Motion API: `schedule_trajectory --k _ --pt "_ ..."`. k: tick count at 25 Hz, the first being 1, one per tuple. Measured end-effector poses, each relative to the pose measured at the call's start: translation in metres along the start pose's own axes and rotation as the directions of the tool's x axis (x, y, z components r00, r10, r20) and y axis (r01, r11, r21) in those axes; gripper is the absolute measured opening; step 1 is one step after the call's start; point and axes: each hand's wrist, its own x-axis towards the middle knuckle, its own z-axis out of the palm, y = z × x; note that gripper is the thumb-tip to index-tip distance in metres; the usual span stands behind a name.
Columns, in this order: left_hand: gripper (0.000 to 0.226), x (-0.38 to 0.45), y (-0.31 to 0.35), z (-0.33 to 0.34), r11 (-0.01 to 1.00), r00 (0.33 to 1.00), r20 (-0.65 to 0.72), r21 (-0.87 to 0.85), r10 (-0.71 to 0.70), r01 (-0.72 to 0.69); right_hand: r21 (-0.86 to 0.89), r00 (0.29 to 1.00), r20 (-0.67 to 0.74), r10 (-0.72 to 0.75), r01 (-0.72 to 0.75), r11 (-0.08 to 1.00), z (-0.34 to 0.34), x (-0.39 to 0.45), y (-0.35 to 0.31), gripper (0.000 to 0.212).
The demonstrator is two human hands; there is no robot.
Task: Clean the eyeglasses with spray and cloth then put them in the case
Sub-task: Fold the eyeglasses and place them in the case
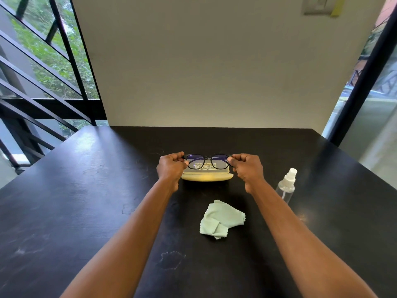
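Note:
Black-framed eyeglasses [207, 160] hang just above an open yellow case [207, 177], lenses facing me. My left hand [171, 167] pinches the frame's left end and my right hand [247, 167] pinches its right end. The case lid stands up behind the lenses, with printed text showing through them. A crumpled pale green cloth [221, 219] lies on the table nearer to me, between my forearms. A clear spray bottle [286, 186] with a white nozzle stands upright to the right of my right wrist.
Everything rests on a black table [86, 201] pushed against a plain wall. A faint damp smudge [170, 259] marks the tabletop near me. Black window bars lie beyond the table's left edge, and a dark post stands at the right.

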Motion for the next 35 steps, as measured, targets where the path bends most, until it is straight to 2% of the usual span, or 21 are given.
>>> schedule_trajectory --k 5,12,16,25,30,35 --pt "0.031 -0.001 -0.012 -0.001 0.994 0.999 -0.038 0.108 0.039 -0.035 -0.074 0.999 -0.017 -0.028 0.026 0.997 0.001 -0.001 0.002 0.025" --pt "0.029 -0.003 -0.022 -0.002 0.988 0.999 -0.048 0.155 0.024 -0.016 -0.181 0.998 -0.011 -0.07 0.066 0.981 0.001 -0.004 0.006 0.025" --pt "0.026 -0.004 -0.029 0.0 0.984 0.999 -0.05 0.179 0.019 -0.01 -0.25 0.998 0.035 -0.058 0.065 0.966 -0.001 -0.005 0.012 0.028" --pt "0.02 -0.003 -0.036 0.001 0.973 0.998 -0.051 0.23 0.046 -0.033 -0.363 0.992 0.125 -0.022 0.066 0.929 -0.004 -0.005 0.017 0.02" --pt "0.022 -0.002 -0.037 -0.001 0.968 0.998 -0.061 0.251 0.025 -0.009 -0.473 0.985 0.169 -0.022 0.101 0.875 -0.002 -0.005 0.018 0.026" --pt "0.026 -0.002 -0.038 -0.003 0.959 0.998 -0.021 0.278 0.051 -0.043 -0.547 0.972 0.218 -0.093 0.2 0.813 0.002 -0.006 0.019 0.04"
